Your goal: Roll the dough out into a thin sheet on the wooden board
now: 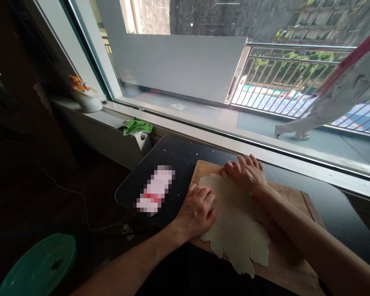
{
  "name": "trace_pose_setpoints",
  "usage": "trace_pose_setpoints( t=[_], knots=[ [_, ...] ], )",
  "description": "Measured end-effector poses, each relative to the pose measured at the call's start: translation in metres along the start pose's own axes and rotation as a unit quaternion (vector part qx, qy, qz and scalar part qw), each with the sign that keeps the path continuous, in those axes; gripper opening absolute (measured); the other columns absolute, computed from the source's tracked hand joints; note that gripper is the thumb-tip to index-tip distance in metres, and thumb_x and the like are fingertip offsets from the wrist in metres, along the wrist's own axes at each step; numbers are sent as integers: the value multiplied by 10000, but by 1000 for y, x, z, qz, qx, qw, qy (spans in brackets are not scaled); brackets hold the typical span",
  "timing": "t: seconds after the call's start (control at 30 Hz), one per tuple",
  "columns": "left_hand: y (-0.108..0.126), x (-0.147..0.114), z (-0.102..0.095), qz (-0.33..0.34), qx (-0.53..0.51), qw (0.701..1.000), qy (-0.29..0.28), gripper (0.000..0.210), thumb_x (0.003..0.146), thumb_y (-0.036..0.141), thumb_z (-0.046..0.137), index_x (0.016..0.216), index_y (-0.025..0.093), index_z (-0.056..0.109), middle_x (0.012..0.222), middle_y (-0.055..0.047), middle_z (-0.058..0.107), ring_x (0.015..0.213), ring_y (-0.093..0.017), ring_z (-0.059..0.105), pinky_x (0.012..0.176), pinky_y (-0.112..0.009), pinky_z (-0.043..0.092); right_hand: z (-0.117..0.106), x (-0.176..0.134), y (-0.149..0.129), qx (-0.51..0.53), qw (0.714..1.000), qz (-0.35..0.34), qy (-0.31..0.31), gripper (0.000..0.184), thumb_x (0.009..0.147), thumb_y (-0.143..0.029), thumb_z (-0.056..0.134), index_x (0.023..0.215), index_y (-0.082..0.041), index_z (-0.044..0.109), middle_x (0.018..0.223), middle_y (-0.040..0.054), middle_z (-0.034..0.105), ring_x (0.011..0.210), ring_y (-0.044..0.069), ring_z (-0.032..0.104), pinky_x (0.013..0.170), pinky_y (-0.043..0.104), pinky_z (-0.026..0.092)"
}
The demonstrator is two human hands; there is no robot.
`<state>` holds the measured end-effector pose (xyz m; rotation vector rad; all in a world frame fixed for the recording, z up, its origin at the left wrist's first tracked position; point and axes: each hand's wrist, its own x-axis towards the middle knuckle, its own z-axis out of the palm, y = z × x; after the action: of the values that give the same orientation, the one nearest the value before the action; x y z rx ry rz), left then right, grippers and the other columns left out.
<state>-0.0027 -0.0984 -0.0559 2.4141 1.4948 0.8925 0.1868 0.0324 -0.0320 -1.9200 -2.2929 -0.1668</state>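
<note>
A thin, pale sheet of dough (234, 218) with a ragged edge lies across a wooden board (288, 199). Its near end hangs past the board's front edge. My left hand (200, 209) is at the dough's left edge, fingers bent and close together over it, fingertips partly hidden. At the far edge, my right hand (246, 172) rests with its fingers apart, touching the dough and board. Whether its thumb side pinches the dough I cannot tell. My right forearm crosses above the board's right side.
The board sits on a dark table (160, 154) beside a window. A blurred-out pink and white item (156, 191) lies left of the board. A green cloth (137, 126) and a white pot (88, 100) sit on the radiator. A green basin (38, 263) stands lower left. Outside, a person (336, 94) walks.
</note>
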Motion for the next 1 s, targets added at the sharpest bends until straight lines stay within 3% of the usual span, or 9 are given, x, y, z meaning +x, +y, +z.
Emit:
trace_pose_setpoints(
  t=[0.17,0.23,0.37,0.43,0.57,0.67,0.83,1.0],
  knots=[
    [0,1,-1,3,19,1000,-3,162,878,233,593,1029,185,632,1169,-106,622,1149,-262,557,1147,-477,329,0,-21,-24,40,989,-137,-42,529,1006,-465,248,1394,-226,515,1465,76,534,1447,269,334,1125,445,352],
    [0,1,-1,5,16,1000,-3,167,881,248,597,1030,182,633,1181,-108,618,1161,-261,551,1149,-474,326,-2,-12,-16,24,991,-119,-47,526,1002,-474,252,1389,-243,523,1478,73,521,1454,287,317,1129,493,337],
    [-1,0,-1,4,8,1000,-4,181,886,263,598,1047,187,630,1208,-101,612,1177,-254,545,1150,-476,320,-7,18,8,-20,998,-13,-63,544,985,-543,260,1340,-268,569,1497,90,489,1448,320,320,1105,556,342],
    [-1,0,-1,3,6,1000,-3,181,884,264,601,1044,185,631,1203,-104,614,1171,-256,547,1148,-479,322,-6,15,4,-7,997,-37,-74,560,994,-525,215,1358,-266,554,1496,85,492,1448,304,327,1096,527,366],
    [0,1,0,1,11,1000,1,164,885,245,591,1027,178,638,1163,-110,627,1149,-258,554,1146,-475,324,-1,-11,-20,39,980,-183,-70,567,1007,-471,203,1452,-238,467,1492,64,511,1475,263,285,1134,461,343],
    [0,-1,1,2,6,1000,3,175,877,249,606,1030,173,644,1191,-114,622,1186,-259,540,1154,-467,312,-2,-3,-20,11,985,-167,-50,551,1006,-469,225,1422,-238,505,1492,76,507,1478,293,264,1146,518,299],
    [2,8,-8,-40,-8,999,-1,160,860,258,628,1004,191,650,1117,-79,657,1095,-247,593,1118,-491,340,-21,22,3,-8,993,-114,-17,505,1005,-463,231,1216,-283,653,1401,106,566,1393,323,384,1073,567,347],
    [24,59,-20,-45,0,998,36,147,918,235,541,1003,189,651,1071,-75,672,1064,-235,599,1044,-444,400,-40,-41,37,48,993,-108,-19,440,930,-527,384,1119,-286,699,1133,88,680,1032,282,624,897,456,479]
  ],
)
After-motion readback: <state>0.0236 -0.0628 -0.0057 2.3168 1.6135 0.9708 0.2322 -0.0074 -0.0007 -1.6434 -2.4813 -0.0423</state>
